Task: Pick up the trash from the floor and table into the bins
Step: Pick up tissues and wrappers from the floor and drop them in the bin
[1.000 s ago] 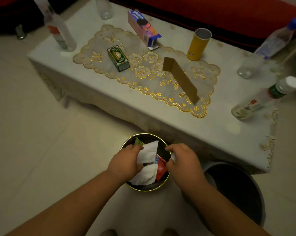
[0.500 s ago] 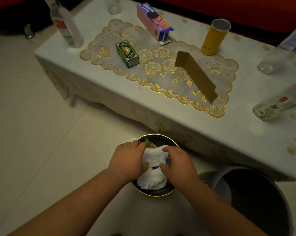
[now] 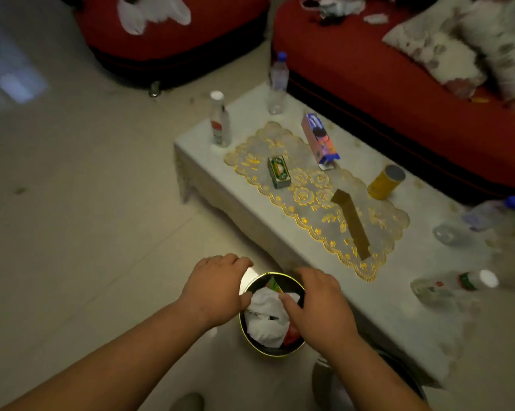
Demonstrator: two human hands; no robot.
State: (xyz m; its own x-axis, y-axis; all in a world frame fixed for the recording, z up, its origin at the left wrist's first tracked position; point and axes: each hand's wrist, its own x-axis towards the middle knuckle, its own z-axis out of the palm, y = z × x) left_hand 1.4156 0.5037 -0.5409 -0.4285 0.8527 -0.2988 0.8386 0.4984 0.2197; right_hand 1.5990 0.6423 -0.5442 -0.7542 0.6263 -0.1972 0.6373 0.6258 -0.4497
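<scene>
The left hand (image 3: 217, 289) curls over the left rim of the small round black bin with a gold rim (image 3: 289, 287), fingers outside, thumb inside. The right hand (image 3: 318, 311) arches over the other side with its thumb on the crumpled white tissue (image 3: 265, 318); I cannot tell whether its fingers grip the rim.

The tissue sits heaped to the brim beside a red wrapper (image 3: 292, 336). It will likely spring up and spill onto the pale tiled floor (image 3: 102, 232) once the thumb lifts. Pressing on one side only could also tip the bin.

Just beside it, the large grey bin (image 3: 320, 381) is half hidden under the right forearm, where an elbow could knock it.

On the white-clothed desk (image 3: 398, 310), a clear plastic bottle with a white cap (image 3: 454, 287) lies on its side near the edge, and a careless reach may roll it off. Beyond it wait the folded brown cardboard strip (image 3: 352, 223), the small green box (image 3: 279, 172) and the yellow cardboard tube (image 3: 386, 182). The upright clear bottle with a red label (image 3: 220, 121) stands at the far corner and would topple if brushed.
</scene>
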